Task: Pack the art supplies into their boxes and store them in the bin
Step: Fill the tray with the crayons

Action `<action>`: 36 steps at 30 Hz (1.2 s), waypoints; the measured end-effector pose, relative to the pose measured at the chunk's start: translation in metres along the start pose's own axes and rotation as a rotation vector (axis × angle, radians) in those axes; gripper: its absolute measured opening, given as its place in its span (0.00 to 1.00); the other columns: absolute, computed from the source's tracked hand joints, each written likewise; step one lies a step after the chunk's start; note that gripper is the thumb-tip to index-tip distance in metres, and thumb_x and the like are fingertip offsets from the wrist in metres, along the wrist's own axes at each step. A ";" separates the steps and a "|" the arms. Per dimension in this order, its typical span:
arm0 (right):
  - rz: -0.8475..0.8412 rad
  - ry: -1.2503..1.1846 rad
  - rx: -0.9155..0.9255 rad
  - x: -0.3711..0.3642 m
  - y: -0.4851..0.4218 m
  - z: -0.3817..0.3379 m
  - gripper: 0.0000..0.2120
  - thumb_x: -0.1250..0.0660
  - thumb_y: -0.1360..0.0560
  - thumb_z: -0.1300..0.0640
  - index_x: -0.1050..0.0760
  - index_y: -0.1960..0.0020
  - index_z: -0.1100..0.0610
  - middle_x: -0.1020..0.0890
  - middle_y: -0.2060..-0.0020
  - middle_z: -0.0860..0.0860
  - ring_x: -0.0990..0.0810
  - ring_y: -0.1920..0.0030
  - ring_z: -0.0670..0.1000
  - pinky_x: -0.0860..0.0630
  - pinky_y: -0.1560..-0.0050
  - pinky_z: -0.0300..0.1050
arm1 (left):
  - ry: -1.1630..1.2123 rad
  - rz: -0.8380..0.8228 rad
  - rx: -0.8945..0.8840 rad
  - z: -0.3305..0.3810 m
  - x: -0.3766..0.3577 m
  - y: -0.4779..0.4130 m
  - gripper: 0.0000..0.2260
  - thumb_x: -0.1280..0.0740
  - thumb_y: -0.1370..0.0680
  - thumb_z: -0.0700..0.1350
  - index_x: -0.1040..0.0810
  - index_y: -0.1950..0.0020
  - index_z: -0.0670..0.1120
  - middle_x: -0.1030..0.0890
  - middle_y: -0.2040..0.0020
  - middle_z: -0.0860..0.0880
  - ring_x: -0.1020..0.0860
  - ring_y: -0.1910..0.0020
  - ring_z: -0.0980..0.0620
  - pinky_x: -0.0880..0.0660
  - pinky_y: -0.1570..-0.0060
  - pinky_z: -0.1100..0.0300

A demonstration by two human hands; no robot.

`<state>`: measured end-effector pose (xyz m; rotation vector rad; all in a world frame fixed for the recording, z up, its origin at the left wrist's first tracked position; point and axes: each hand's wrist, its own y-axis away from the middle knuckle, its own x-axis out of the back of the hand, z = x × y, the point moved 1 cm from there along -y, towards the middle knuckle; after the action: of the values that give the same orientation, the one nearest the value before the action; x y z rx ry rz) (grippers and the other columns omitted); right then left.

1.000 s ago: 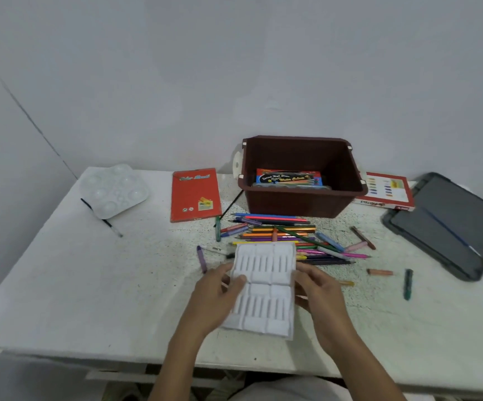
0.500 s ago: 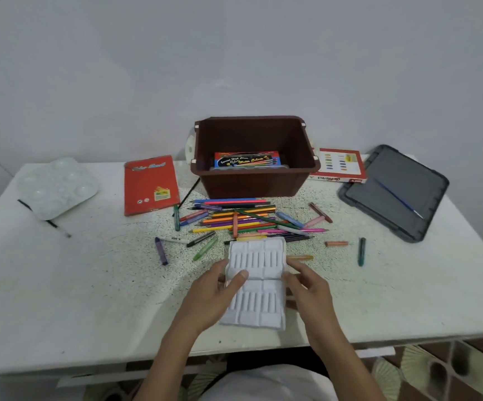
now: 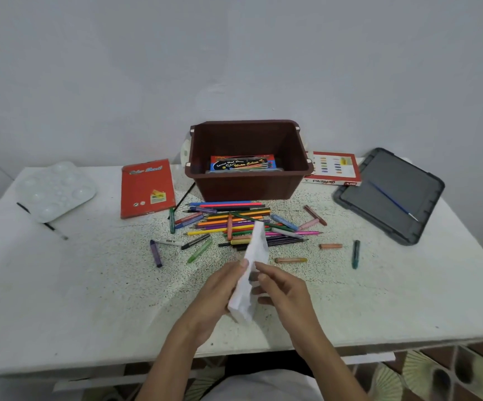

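A white plastic crayon tray (image 3: 253, 263) stands on edge, tilted, above the table in front of me. My left hand (image 3: 220, 293) grips its left face with the thumb on top. My right hand (image 3: 283, 290) holds its right side with the fingers spread. Behind it lies a heap of coloured pencils (image 3: 231, 221) and loose crayons (image 3: 291, 259). The brown bin (image 3: 249, 186) stands at the back centre with a blue watercolour box (image 3: 241, 163) inside. A red pencil box (image 3: 147, 188) lies to the bin's left and an oil pastel box (image 3: 334, 169) to its right.
A white paint palette (image 3: 56, 191) with a thin brush (image 3: 42, 221) sits at the far left. The grey bin lid (image 3: 390, 195) lies at the right with a blue brush (image 3: 392, 201) on it. A purple crayon (image 3: 156, 253) and a green crayon (image 3: 356, 254) lie apart.
The white tray lay flat between my hands; now both hands have lifted it and turned it up on edge. The view has shifted so the bin sits more central.
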<state>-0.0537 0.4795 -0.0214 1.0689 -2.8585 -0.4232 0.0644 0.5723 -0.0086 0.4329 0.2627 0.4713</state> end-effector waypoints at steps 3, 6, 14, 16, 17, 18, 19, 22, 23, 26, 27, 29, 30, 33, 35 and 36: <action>-0.025 0.001 0.020 -0.001 -0.004 0.004 0.11 0.35 0.20 0.62 0.19 0.41 0.53 0.13 0.53 0.47 0.16 0.54 0.52 0.20 0.54 0.41 | 0.027 0.045 -0.020 -0.004 0.002 -0.004 0.12 0.33 0.21 0.53 0.22 0.38 0.57 0.17 0.42 0.54 0.19 0.42 0.53 0.22 0.43 0.51; 0.037 0.039 0.034 0.003 -0.011 0.011 0.10 0.36 0.20 0.62 0.18 0.44 0.51 0.14 0.55 0.48 0.16 0.55 0.51 0.20 0.53 0.42 | 0.023 0.093 -0.012 -0.013 0.006 -0.009 0.15 0.34 0.20 0.49 0.27 0.34 0.62 0.19 0.39 0.58 0.21 0.40 0.56 0.23 0.44 0.51; 0.110 0.516 0.038 0.026 -0.029 0.037 0.12 0.35 0.20 0.56 0.21 0.38 0.51 0.20 0.50 0.46 0.22 0.53 0.39 0.29 0.57 0.27 | -0.190 0.205 -0.051 -0.023 0.015 -0.018 0.17 0.41 0.17 0.54 0.38 0.29 0.60 0.24 0.36 0.58 0.20 0.46 0.62 0.19 0.49 0.56; 0.090 0.532 0.046 0.028 -0.028 0.039 0.12 0.34 0.21 0.56 0.21 0.39 0.53 0.19 0.52 0.44 0.22 0.53 0.38 0.29 0.56 0.26 | -0.388 0.235 -0.088 -0.028 0.016 -0.021 0.19 0.44 0.18 0.58 0.39 0.28 0.58 0.24 0.37 0.59 0.22 0.44 0.66 0.23 0.41 0.56; 0.085 0.544 0.052 0.028 -0.028 0.040 0.11 0.34 0.21 0.56 0.20 0.39 0.53 0.19 0.53 0.44 0.22 0.54 0.39 0.29 0.56 0.26 | -0.485 0.254 -0.118 -0.030 0.016 -0.022 0.17 0.44 0.17 0.57 0.37 0.29 0.56 0.23 0.41 0.60 0.23 0.48 0.67 0.24 0.44 0.60; 0.083 0.558 0.058 0.029 -0.028 0.041 0.11 0.34 0.21 0.56 0.20 0.39 0.52 0.19 0.53 0.45 0.22 0.54 0.39 0.29 0.56 0.26 | -0.577 0.289 -0.151 -0.034 0.018 -0.025 0.15 0.45 0.17 0.55 0.34 0.30 0.55 0.22 0.44 0.60 0.23 0.50 0.66 0.26 0.49 0.63; 0.083 0.564 0.064 0.029 -0.027 0.042 0.11 0.34 0.21 0.57 0.20 0.39 0.52 0.20 0.53 0.45 0.22 0.54 0.40 0.30 0.56 0.27 | -0.675 0.342 -0.182 -0.036 0.019 -0.027 0.14 0.44 0.17 0.54 0.31 0.32 0.53 0.23 0.46 0.58 0.23 0.50 0.63 0.29 0.53 0.63; 0.092 0.537 0.081 0.032 -0.027 0.043 0.11 0.33 0.22 0.59 0.20 0.40 0.51 0.22 0.54 0.47 0.23 0.57 0.39 0.30 0.56 0.28 | -0.927 0.507 -0.217 -0.042 0.025 -0.034 0.14 0.42 0.17 0.53 0.24 0.37 0.49 0.28 0.53 0.52 0.29 0.59 0.61 0.36 0.64 0.64; 0.091 0.524 0.089 0.033 -0.027 0.042 0.12 0.33 0.22 0.60 0.20 0.40 0.50 0.22 0.54 0.47 0.24 0.57 0.39 0.30 0.56 0.27 | -0.954 0.526 -0.219 -0.044 0.027 -0.037 0.14 0.41 0.17 0.53 0.24 0.38 0.48 0.30 0.55 0.52 0.31 0.62 0.62 0.39 0.67 0.66; 0.079 0.491 0.099 0.037 -0.028 0.041 0.12 0.33 0.22 0.61 0.20 0.41 0.49 0.22 0.53 0.49 0.24 0.57 0.38 0.30 0.55 0.27 | -0.978 0.537 -0.235 -0.052 0.030 -0.043 0.13 0.39 0.18 0.53 0.24 0.38 0.48 0.29 0.56 0.52 0.30 0.62 0.60 0.38 0.68 0.65; 0.073 0.479 0.098 0.038 -0.028 0.041 0.12 0.33 0.22 0.62 0.20 0.41 0.49 0.22 0.53 0.50 0.24 0.57 0.38 0.29 0.55 0.27 | -0.992 0.545 -0.238 -0.055 0.030 -0.044 0.14 0.39 0.19 0.53 0.24 0.36 0.49 0.28 0.52 0.52 0.28 0.61 0.58 0.36 0.66 0.64; 0.062 0.455 0.098 0.040 -0.028 0.042 0.13 0.33 0.21 0.62 0.20 0.41 0.49 0.23 0.52 0.51 0.23 0.56 0.39 0.29 0.54 0.28 | -0.996 0.566 -0.256 -0.061 0.032 -0.047 0.18 0.38 0.19 0.53 0.28 0.30 0.49 0.28 0.46 0.51 0.24 0.59 0.54 0.31 0.64 0.60; 0.054 0.444 0.096 0.040 -0.029 0.043 0.13 0.33 0.21 0.62 0.20 0.41 0.49 0.23 0.52 0.51 0.23 0.56 0.40 0.29 0.54 0.28 | -0.979 0.568 -0.282 -0.063 0.032 -0.049 0.20 0.38 0.19 0.53 0.29 0.28 0.50 0.28 0.44 0.51 0.23 0.58 0.53 0.29 0.63 0.60; 0.033 0.420 0.083 0.043 -0.030 0.044 0.14 0.33 0.21 0.62 0.21 0.40 0.48 0.23 0.52 0.51 0.23 0.54 0.41 0.28 0.52 0.29 | -0.906 0.544 -0.426 -0.067 0.033 -0.048 0.22 0.42 0.19 0.56 0.31 0.27 0.49 0.29 0.40 0.52 0.22 0.51 0.55 0.23 0.56 0.59; 0.021 0.407 0.072 0.045 -0.032 0.045 0.13 0.33 0.21 0.62 0.21 0.40 0.48 0.23 0.51 0.51 0.23 0.54 0.40 0.28 0.52 0.29 | -0.910 0.550 -0.528 -0.073 0.037 -0.049 0.23 0.42 0.19 0.56 0.30 0.27 0.47 0.29 0.37 0.51 0.26 0.42 0.54 0.25 0.46 0.58; 0.017 0.403 0.067 0.045 -0.033 0.044 0.13 0.33 0.21 0.62 0.20 0.40 0.49 0.23 0.51 0.51 0.23 0.54 0.40 0.28 0.52 0.28 | -0.921 0.559 -0.571 -0.076 0.038 -0.049 0.22 0.42 0.19 0.55 0.29 0.28 0.46 0.29 0.36 0.51 0.28 0.38 0.53 0.27 0.41 0.56</action>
<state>-0.0738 0.4370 -0.0748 1.0048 -2.5357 -0.0941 0.0903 0.5775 -0.1028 0.1180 -0.8912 0.8066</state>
